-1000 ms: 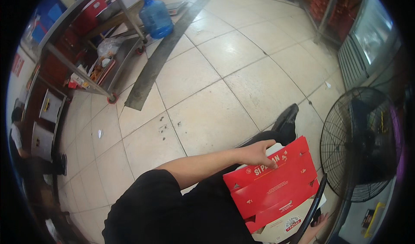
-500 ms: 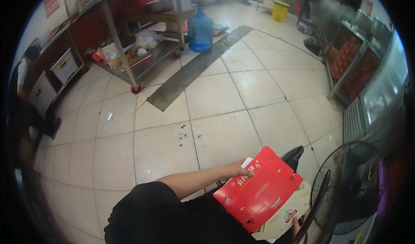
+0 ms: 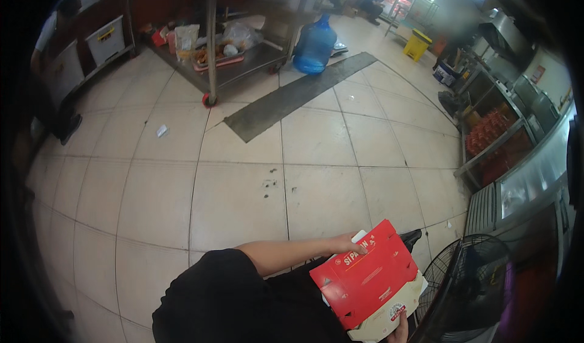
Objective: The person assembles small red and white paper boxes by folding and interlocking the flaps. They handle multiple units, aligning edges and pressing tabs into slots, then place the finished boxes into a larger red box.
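Note:
A red and cream cardboard box (image 3: 368,276), folded flat or nearly so, lies over my lap at the lower right, its printed red face up. My left hand (image 3: 348,244) is closed on its upper left edge, thumb on top and the other fingers underneath. At the near edge, my right hand (image 3: 399,331) grips the cream flap, with a finger or thumb lying on the printing. Most of the right hand is hidden below the flap or cut off by the picture's lower rim. A white edge shows beside the left thumb.
A black fan (image 3: 447,276) stands close on my right. Ahead are a wheeled metal table (image 3: 243,69) holding bags, a blue water bottle (image 3: 315,45) and a yellow bin (image 3: 417,45). A metal shelf (image 3: 496,142) lines the right; a person (image 3: 52,100) is at the far left.
My view has tilted up and shifted, so the room sits differently in the picture. Both hands keep hold of the box; more of the right hand's finger shows on the cream flap.

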Tool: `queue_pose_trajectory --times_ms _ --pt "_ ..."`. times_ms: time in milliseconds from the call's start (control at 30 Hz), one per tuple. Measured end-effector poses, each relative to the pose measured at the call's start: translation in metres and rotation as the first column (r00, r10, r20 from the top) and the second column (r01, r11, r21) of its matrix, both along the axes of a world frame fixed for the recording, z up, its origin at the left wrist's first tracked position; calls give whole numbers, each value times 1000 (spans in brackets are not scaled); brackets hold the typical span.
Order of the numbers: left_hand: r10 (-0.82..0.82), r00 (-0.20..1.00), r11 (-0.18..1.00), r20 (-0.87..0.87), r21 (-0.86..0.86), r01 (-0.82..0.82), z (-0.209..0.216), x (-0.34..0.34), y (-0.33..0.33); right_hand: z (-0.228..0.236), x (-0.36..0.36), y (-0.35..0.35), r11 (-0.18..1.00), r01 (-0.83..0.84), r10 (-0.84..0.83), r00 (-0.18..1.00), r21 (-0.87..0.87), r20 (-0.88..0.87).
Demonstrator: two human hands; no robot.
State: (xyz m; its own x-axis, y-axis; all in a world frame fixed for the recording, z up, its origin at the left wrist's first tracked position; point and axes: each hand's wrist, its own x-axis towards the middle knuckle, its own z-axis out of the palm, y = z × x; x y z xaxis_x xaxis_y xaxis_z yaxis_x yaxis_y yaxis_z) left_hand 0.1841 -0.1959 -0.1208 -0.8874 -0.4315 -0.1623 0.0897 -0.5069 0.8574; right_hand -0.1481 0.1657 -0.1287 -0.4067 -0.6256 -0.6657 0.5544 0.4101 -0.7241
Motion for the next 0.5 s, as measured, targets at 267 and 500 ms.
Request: queue_pose_trajectory --times_ms 267,500 --pt "-5 1000 990 21 -137 8 -13 7 -3 52 26 -5 985 119 -93 977 126 -192" --pt "511 795 812 327 -486 -322 -72 101 -4 126 101 -19 972 146 -32 859 184 -511"
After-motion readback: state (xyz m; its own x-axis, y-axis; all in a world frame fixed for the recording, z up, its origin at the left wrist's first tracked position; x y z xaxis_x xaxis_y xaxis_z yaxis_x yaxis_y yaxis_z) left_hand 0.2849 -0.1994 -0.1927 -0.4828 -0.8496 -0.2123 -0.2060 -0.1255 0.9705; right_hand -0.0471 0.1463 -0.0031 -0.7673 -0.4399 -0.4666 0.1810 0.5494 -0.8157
